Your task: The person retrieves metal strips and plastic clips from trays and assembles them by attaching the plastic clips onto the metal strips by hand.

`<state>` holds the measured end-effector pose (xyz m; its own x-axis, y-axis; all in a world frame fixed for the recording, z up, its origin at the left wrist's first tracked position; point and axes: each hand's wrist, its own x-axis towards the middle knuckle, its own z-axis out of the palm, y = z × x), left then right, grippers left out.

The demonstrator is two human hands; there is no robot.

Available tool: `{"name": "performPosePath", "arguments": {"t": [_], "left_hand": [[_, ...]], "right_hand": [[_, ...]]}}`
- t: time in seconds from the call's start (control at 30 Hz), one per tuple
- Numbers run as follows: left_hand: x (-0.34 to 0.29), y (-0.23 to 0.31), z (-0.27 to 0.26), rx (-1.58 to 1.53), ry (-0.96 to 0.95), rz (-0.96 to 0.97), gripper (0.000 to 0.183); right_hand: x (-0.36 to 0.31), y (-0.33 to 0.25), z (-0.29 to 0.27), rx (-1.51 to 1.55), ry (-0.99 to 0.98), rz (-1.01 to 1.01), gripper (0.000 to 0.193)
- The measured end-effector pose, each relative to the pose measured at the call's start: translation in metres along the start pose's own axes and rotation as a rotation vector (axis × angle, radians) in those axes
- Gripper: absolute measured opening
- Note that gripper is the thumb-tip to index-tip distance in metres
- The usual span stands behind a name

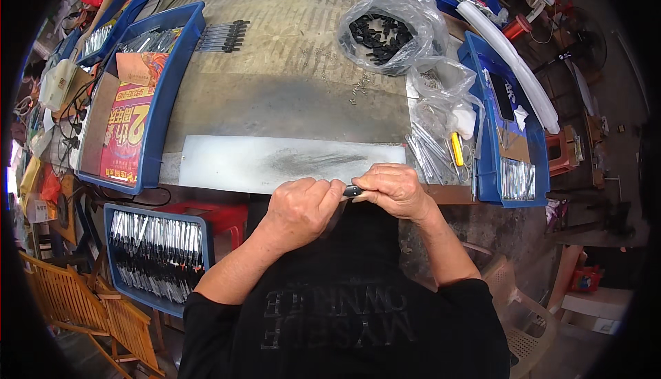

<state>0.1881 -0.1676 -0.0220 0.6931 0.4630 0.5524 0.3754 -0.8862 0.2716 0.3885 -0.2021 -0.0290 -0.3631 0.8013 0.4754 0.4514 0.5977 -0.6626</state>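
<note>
Close to the table's near edge, my left hand (303,212) and my right hand (394,190) meet with fingers closed. Between their fingertips shows a small black plastic piece (352,191), gripped from both sides; most of it is hidden by the fingers. Just beyond lies a pale metal sheet (234,162) with dark smudges. Thin silver metal rods (428,153) lie loose to the right of my right hand, beside a yellow-handled tool (456,149). Farther off, a clear plastic bag (420,14) stands open around many black plastic parts (381,35).
Rods with black ends (224,37) lie in a row at the far left. Blue trays (149,146) flank the table; the right-hand tray (488,172) holds a phone (500,97) and rods. Below left, another blue tray (158,307) is packed with black-ended rods, near a red stool (224,218).
</note>
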Motion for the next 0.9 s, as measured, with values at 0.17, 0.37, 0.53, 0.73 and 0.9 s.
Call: {"name": "performPosePath", "arguments": {"t": [0.17, 0.37, 0.53, 0.73, 0.9], "left_hand": [[-0.001, -0.002, 0.006, -0.019, 0.03, -0.019, 0.022], [-0.001, -0.002, 0.007, -0.044, 0.038, -0.011, 0.022], [-0.001, -0.003, 0.008, -0.042, 0.055, -0.007, 0.022], [-0.004, -0.004, 0.014, 0.005, 0.062, -0.022, 0.022], [-0.004, -0.002, 0.016, 0.031, 0.077, -0.036, 0.022]], "right_hand": [[0.0, 0.003, 0.003, -0.002, 0.014, 0.013, 0.02], [0.002, 0.003, 0.002, 0.006, -0.004, 0.016, 0.021], [0.007, 0.002, -0.004, 0.037, -0.056, 0.023, 0.022], [0.004, 0.006, 0.004, 0.012, 0.006, 0.006, 0.022], [-0.001, 0.002, 0.01, -0.005, 0.066, 0.117, 0.018]]}}
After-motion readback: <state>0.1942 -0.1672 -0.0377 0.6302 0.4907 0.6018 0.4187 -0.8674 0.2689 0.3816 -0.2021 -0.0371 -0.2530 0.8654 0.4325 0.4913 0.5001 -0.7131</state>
